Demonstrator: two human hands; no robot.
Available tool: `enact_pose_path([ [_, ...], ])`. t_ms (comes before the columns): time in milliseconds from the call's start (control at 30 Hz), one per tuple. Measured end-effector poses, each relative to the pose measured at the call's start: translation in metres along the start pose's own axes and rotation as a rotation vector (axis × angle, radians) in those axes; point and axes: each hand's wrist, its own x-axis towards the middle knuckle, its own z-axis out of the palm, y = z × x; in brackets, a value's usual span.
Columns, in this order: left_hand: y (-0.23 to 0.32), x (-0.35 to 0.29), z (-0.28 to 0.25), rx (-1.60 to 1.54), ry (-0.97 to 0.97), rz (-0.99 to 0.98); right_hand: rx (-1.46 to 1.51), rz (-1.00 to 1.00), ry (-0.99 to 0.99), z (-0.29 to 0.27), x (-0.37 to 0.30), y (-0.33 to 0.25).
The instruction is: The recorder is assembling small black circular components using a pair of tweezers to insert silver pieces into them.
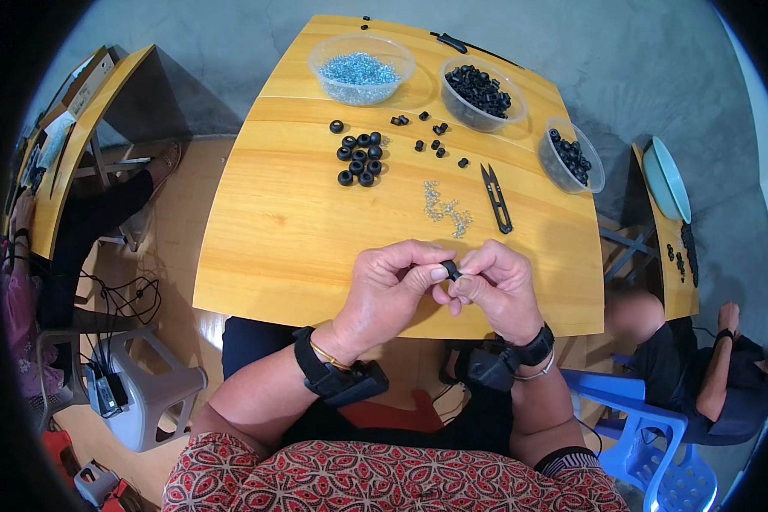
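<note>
Near the front edge of the wooden table (264,256), my left hand (392,282) pinches a small black ring-shaped part (450,268) between thumb and fingers. My right hand (495,286) meets it, thumb and fingertips closed at the same part; whether a second piece sits between them is hidden. Just beyond the hands lie scattered small clear pieces (445,210). Black thread snips (497,200) rest to their right. Farther left is a cluster of round black parts with holes (360,155). Several small black spool-like pieces (439,130) lie farther back.
At the back stand clear tubs of clear-blue pieces (360,70), black spool-like pieces (478,92) and round black parts (569,158). A black-handled tool (452,43) lies behind them. Other people sit at both sides, near a grey stool (149,384) and a blue chair (640,427).
</note>
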Motion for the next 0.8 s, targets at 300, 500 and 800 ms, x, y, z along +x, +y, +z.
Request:
enact_pose_path([
  [300,0.002,0.002,-0.005,-0.064,-0.032,-0.121,-0.027,-0.048,0.043,0.003,0.001,0.009],
  [500,0.006,0.003,-0.004,-0.055,-0.013,-0.082,-0.126,-0.129,0.102,0.007,-0.001,0.007],
  [800,0.002,0.003,-0.006,-0.095,-0.026,-0.123,-0.162,-0.119,0.083,0.001,-0.001,0.006],
])
